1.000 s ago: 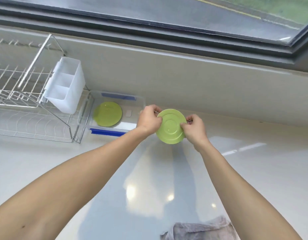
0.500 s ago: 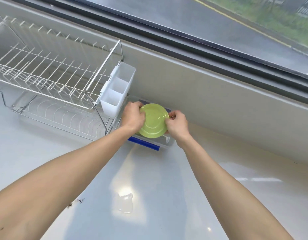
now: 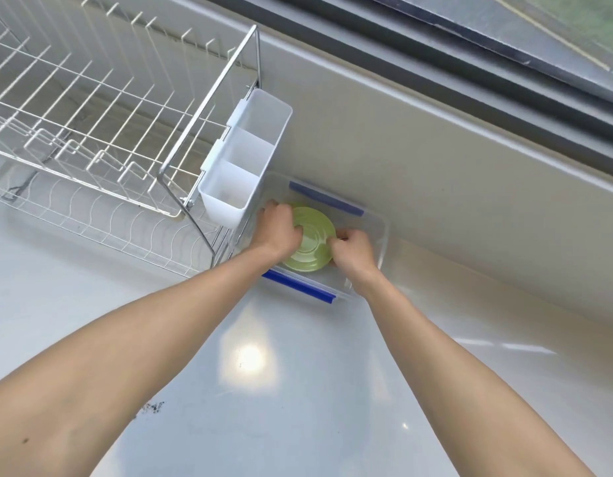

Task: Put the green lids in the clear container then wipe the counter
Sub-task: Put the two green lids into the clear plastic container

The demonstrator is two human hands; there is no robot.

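A round green lid (image 3: pixel 310 241) is low inside the clear container (image 3: pixel 381 235), which has blue clips on its near and far rims and stands against the back wall. My left hand (image 3: pixel 281 230) grips the lid's left edge and my right hand (image 3: pixel 353 253) pinches its right edge. Both hands reach over the container's near rim. A second green lid seen earlier in the container is hidden under this one and my hands.
A white wire dish rack (image 3: pixel 91 139) fills the left, with a white plastic cutlery holder (image 3: pixel 243 170) hanging on its right end, right beside the container. Dark crumbs (image 3: pixel 153 406) lie on the glossy white counter (image 3: pixel 298 390) near my left forearm. A window ledge runs behind.
Both hands carried the green lid leftward from above the counter to over the container, then lowered it inside. The view turned left, so the grey cloth at the bottom left the frame.
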